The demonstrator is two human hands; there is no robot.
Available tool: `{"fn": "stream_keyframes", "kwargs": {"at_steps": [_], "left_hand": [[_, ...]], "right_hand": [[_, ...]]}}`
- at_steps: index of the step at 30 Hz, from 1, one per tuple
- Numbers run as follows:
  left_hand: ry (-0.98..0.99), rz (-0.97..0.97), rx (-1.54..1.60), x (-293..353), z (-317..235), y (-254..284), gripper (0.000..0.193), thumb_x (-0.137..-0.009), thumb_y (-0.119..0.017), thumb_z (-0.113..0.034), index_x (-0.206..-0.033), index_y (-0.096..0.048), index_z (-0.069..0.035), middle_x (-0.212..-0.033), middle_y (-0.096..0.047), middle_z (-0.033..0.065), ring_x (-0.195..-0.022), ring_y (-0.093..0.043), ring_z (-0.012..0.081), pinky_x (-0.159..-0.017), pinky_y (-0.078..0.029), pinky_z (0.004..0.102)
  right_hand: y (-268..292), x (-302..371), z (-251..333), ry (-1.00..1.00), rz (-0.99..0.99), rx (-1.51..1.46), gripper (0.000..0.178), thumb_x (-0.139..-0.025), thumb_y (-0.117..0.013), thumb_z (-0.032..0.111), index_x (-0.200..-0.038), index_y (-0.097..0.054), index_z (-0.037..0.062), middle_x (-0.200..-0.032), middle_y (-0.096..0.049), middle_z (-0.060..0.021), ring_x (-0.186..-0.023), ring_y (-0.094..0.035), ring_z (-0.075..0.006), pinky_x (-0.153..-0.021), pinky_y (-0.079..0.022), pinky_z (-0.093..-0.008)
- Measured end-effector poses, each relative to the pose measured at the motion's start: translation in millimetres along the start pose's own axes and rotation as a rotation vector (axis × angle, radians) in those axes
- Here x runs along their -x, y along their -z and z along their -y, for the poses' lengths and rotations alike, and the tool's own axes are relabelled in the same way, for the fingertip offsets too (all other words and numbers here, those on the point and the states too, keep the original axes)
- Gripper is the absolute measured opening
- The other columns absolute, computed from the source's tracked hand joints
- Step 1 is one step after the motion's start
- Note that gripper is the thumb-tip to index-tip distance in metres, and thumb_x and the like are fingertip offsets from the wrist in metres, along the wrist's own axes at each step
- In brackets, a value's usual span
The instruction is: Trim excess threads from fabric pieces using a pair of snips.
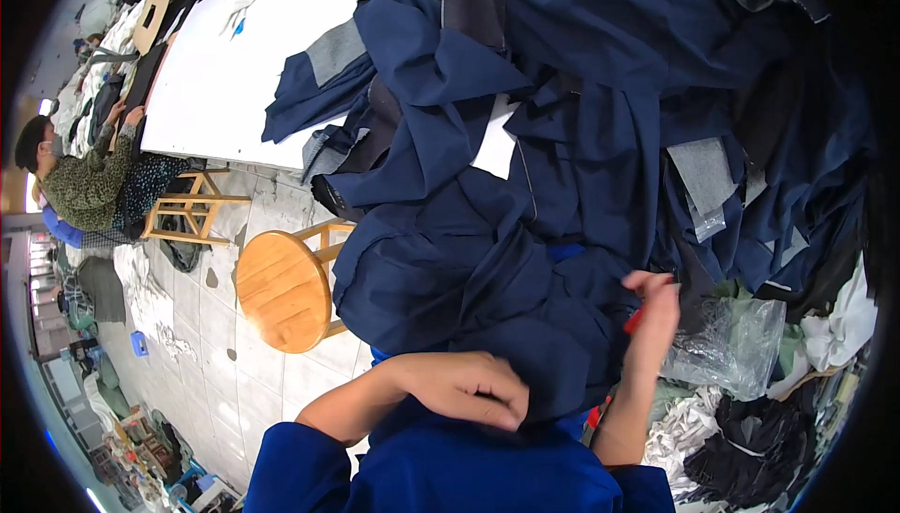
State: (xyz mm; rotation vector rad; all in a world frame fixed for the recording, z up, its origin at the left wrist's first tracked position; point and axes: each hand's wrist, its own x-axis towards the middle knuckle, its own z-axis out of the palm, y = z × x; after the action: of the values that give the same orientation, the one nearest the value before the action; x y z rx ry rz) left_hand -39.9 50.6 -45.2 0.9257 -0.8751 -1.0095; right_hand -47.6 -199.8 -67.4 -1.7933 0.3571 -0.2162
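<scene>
Across the white table (225,91) we see a heap of navy cloth (525,185) spilling over its near edge, with grey patches (703,171) among the folds. Beside the table's left edge stand a round wooden stool (281,290) and a second stool (192,208) on a pale tiled floor (187,326). At the far left edge of the table another person (89,180) in a patterned top leans on the surface. Clear plastic wrap (731,340) and white and dark scraps lie by the table's right end.

We cannot make out the table's near edge, since cloth covers it, and the fisheye rim cuts off the room's corners. A small red object (635,321) by the right hand is mostly hidden; we cannot tell what it is.

Our left hand (464,388) rests palm down, fingers curled together, on a fold of the navy cloth at the heap's near end. Our right hand (653,302) is raised, fingers pinched on the cloth's edge just beside the red object.
</scene>
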Motion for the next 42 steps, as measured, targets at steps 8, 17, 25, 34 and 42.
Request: {"fn": "stream_keyframes", "kwargs": {"at_steps": [8,17,25,34,42], "left_hand": [[0.501,-0.676,-1.493,41,22,19,0.016,-0.077,-0.067,-0.022,-0.085,-0.060,-0.011,-0.105,-0.057,0.0086,-0.107,-0.051,0.0270,-0.092,-0.033,0.0434],[0.304,-0.413,-0.462,4,34,-20,0.022,-0.095,-0.048,-0.028,-0.092,-0.047,-0.007,-0.072,-0.056,0.0136,-0.069,-0.058,0.0321,-0.059,-0.043,0.0387],[0.199,-0.423,-0.265,-16,39,-26,0.049,-0.087,-0.062,-0.023,-0.123,-0.031,-0.007,-0.094,-0.053,0.0148,-0.087,-0.057,0.0280,-0.073,-0.044,0.0353],[0.177,-0.437,-0.264,16,41,4,0.041,-0.069,-0.067,-0.010,-0.108,-0.056,-0.003,-0.118,-0.054,0.0132,-0.113,-0.051,0.0291,-0.095,-0.040,0.0353],[0.261,-1.244,-1.133,55,26,25,0.028,-0.073,-0.068,-0.006,-0.099,-0.058,-0.005,-0.112,-0.056,0.0159,-0.103,-0.052,0.0337,-0.089,-0.041,0.0393]], "right_hand": [[-22,26,-14,0.075,0.501,0.608,0.037,-0.071,-0.076,0.025,-0.087,-0.053,0.0011,-0.075,-0.060,-0.0144,-0.069,-0.056,-0.0333,-0.063,-0.045,-0.0377],[47,1,-2,-0.247,0.093,-0.390,0.030,-0.077,-0.061,0.004,-0.070,-0.034,0.0140,-0.067,-0.036,0.0057,-0.061,-0.034,-0.0032,-0.055,-0.028,-0.0189],[10,-12,-3,0.051,1.337,-1.363,0.018,-0.073,-0.058,0.010,-0.075,-0.039,0.0105,-0.058,-0.054,-0.0077,-0.044,-0.050,-0.0178,-0.040,-0.034,-0.0310],[-62,40,44,-0.511,1.338,-0.417,0.028,-0.085,-0.063,0.010,-0.073,-0.037,0.0093,-0.076,-0.052,0.0016,-0.070,-0.043,-0.0038,-0.064,-0.033,-0.0210],[19,22,-14,-0.275,0.890,-1.406,0.023,-0.070,-0.064,0.009,-0.075,-0.042,0.0108,-0.056,-0.037,0.0004,-0.047,-0.034,-0.0143,-0.048,-0.030,-0.0297]]}}
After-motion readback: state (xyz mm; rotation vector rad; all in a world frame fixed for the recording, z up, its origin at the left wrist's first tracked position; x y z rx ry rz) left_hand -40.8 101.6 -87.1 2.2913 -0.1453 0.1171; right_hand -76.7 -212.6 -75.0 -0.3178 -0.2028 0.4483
